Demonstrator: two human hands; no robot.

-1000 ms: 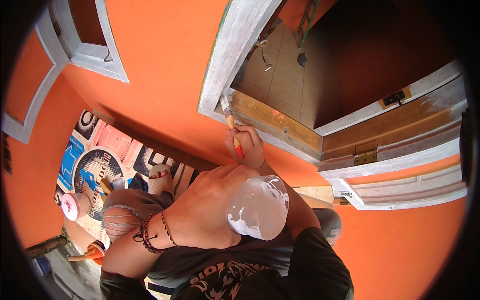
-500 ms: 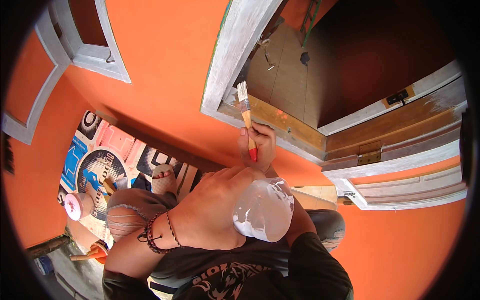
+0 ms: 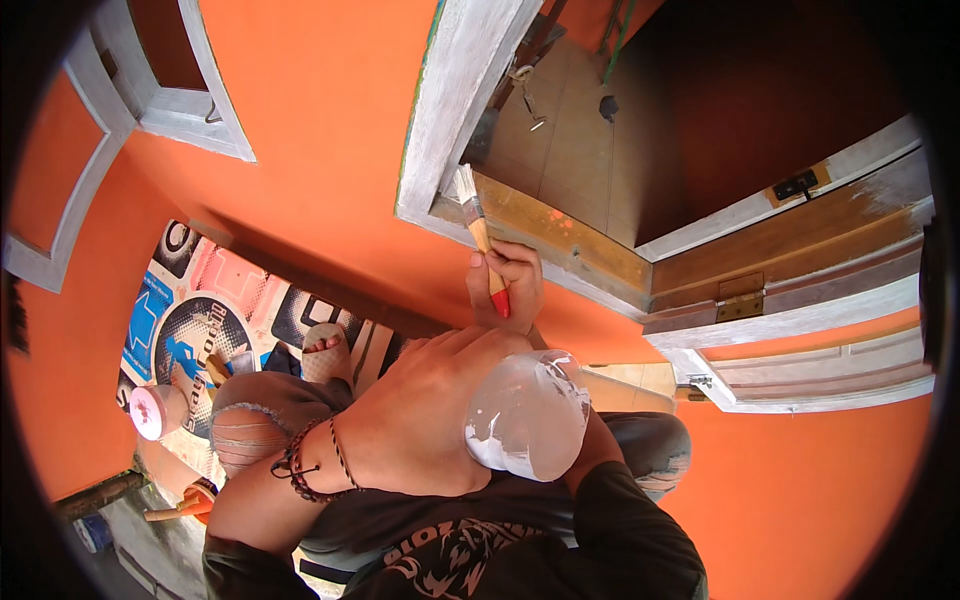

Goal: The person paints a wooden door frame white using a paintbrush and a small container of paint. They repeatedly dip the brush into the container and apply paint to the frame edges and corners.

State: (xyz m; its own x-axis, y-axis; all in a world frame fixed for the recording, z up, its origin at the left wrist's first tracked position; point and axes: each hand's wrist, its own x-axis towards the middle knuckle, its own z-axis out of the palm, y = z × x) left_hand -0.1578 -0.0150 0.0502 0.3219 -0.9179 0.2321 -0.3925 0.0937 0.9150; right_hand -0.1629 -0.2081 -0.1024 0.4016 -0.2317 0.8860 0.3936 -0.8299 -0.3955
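My right hand (image 3: 505, 285) grips a paintbrush (image 3: 478, 235) with a wooden handle and red tip, its white bristles pressed on the lower part of a pale grey door frame (image 3: 455, 110). My left hand (image 3: 420, 410) is wrapped around a clear plastic cup (image 3: 527, 415) smeared with white paint, held close under the camera. Bead bracelets circle my left wrist. I am crouching, with ripped jeans over my knees and a sandalled foot (image 3: 325, 352) on a printed floor sheet.
Orange walls surround the doorway. An open wooden door (image 3: 800, 290) with a brass hinge stands at the right. A grey window frame (image 3: 170, 90) is at upper left. A pink-lidded can (image 3: 150, 412) sits on the printed banner (image 3: 190, 330).
My right hand has carried the brush up along the door frame's lower edge. The cup in my left hand has drifted slightly right.
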